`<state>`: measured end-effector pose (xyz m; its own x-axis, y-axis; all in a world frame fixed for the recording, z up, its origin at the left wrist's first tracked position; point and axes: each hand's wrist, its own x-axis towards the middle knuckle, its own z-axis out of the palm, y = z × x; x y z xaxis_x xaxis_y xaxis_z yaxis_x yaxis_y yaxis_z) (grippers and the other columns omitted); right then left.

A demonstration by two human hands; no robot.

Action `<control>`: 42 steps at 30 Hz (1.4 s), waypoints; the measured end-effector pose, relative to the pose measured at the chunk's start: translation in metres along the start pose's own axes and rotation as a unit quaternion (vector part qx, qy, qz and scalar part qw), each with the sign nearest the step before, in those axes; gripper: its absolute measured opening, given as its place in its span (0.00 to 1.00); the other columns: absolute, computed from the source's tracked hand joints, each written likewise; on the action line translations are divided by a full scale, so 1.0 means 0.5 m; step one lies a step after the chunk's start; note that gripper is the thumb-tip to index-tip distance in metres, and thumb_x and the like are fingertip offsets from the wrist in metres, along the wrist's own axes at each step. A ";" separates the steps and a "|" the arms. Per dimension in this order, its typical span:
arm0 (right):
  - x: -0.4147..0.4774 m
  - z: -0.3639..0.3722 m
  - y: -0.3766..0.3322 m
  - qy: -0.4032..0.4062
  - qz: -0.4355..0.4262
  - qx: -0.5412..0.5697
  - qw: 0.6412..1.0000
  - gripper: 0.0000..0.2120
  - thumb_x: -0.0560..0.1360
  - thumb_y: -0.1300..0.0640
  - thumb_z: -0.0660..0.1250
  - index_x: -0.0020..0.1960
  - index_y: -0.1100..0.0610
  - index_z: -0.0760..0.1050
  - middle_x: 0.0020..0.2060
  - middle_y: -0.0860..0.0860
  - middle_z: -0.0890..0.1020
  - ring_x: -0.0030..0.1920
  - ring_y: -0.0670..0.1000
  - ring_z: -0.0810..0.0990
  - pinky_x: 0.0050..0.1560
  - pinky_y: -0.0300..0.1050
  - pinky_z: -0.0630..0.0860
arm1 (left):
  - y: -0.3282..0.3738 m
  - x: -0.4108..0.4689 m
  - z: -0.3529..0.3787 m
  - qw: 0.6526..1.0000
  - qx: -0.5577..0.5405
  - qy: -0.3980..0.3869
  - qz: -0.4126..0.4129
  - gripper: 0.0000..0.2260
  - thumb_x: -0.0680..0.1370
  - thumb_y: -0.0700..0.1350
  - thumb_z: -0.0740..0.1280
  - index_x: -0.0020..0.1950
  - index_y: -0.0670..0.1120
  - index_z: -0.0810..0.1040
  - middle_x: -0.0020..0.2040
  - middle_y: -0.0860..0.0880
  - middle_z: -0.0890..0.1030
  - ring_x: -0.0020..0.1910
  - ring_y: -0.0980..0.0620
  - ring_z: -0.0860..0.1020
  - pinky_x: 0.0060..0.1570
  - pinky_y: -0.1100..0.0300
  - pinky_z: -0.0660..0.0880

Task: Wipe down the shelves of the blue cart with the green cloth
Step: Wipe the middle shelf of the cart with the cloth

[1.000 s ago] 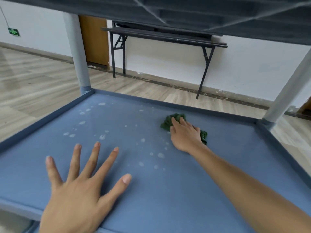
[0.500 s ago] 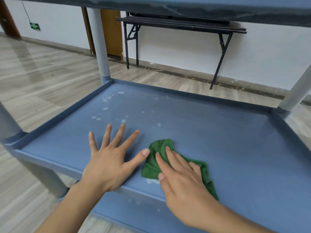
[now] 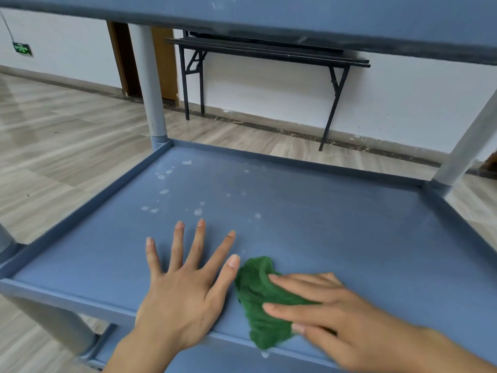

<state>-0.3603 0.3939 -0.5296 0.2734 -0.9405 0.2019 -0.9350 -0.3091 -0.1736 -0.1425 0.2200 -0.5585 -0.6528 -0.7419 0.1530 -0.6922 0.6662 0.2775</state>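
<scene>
The blue cart's middle shelf point(image 3: 336, 224) fills the view, with white spots point(image 3: 197, 211) scattered over its far left part. A crumpled green cloth point(image 3: 258, 300) lies at the shelf's near edge, partly hanging over the rim. My right hand point(image 3: 330, 316) presses flat on the cloth's right side, fingers pointing left. Just left of the cloth, my left hand point(image 3: 185, 289) rests flat on the shelf with its fingers spread, holding nothing; its thumb almost touches the cloth.
The cart's upper shelf point(image 3: 269, 14) hangs overhead. Grey posts stand at the far left corner point(image 3: 152, 98) and far right corner point(image 3: 468, 146). Beyond lie wooden floor, a white wall and a black folding table point(image 3: 269, 52).
My right hand pulled the cloth from the far middle of the shelf to the near edge, then shifted to its right side. My left hand stayed flat on the shelf.
</scene>
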 end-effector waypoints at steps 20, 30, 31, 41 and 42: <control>0.227 -0.020 0.459 0.136 0.724 -0.077 0.672 0.21 0.77 0.58 0.62 0.69 0.63 0.70 0.68 0.65 0.70 0.69 0.66 0.68 0.71 0.62 0.63 | 0.025 0.011 -0.013 0.997 0.063 -0.038 0.023 0.28 0.81 0.67 0.43 0.69 0.62 0.76 0.71 0.45 0.76 0.69 0.34 0.72 0.64 0.27 0.55; 0.489 0.064 0.328 0.079 0.435 -0.037 0.896 0.22 0.80 0.57 0.56 0.73 0.53 0.68 0.71 0.55 0.72 0.65 0.60 0.75 0.60 0.53 0.73 | 0.012 0.024 0.012 0.999 0.019 0.028 0.023 0.31 0.80 0.68 0.44 0.67 0.58 0.79 0.70 0.43 0.76 0.68 0.31 0.72 0.64 0.22 0.57; 0.481 0.067 0.315 0.063 0.406 -0.033 0.911 0.23 0.82 0.56 0.54 0.76 0.50 0.65 0.75 0.53 0.68 0.70 0.59 0.71 0.65 0.53 0.70 | 0.011 0.026 0.007 0.999 0.008 0.027 0.024 0.31 0.80 0.68 0.43 0.68 0.58 0.79 0.70 0.43 0.76 0.68 0.31 0.72 0.64 0.22 0.57; 0.206 0.039 0.067 0.033 0.172 0.083 0.981 0.21 0.82 0.58 0.61 0.74 0.44 0.70 0.76 0.44 0.67 0.76 0.38 0.61 0.77 0.39 0.56 | 0.003 0.002 -0.029 0.989 -0.128 0.060 -0.036 0.33 0.70 0.72 0.22 0.74 0.74 0.42 0.81 0.61 0.43 0.80 0.53 0.36 0.73 0.39 0.31; 0.177 0.033 0.038 0.024 0.164 0.094 0.982 0.21 0.82 0.57 0.62 0.73 0.43 0.70 0.76 0.43 0.67 0.76 0.37 0.61 0.77 0.37 0.56 | 0.000 0.002 -0.030 0.987 -0.143 0.066 -0.040 0.32 0.69 0.72 0.22 0.73 0.75 0.40 0.80 0.62 0.41 0.79 0.56 0.34 0.73 0.41 0.29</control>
<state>-0.3501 0.3026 -0.5308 -0.0511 -0.9876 0.1487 -0.9119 -0.0146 -0.4101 -0.1385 0.2181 -0.5442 -0.5408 -0.8073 0.2360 -0.6124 0.5703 0.5474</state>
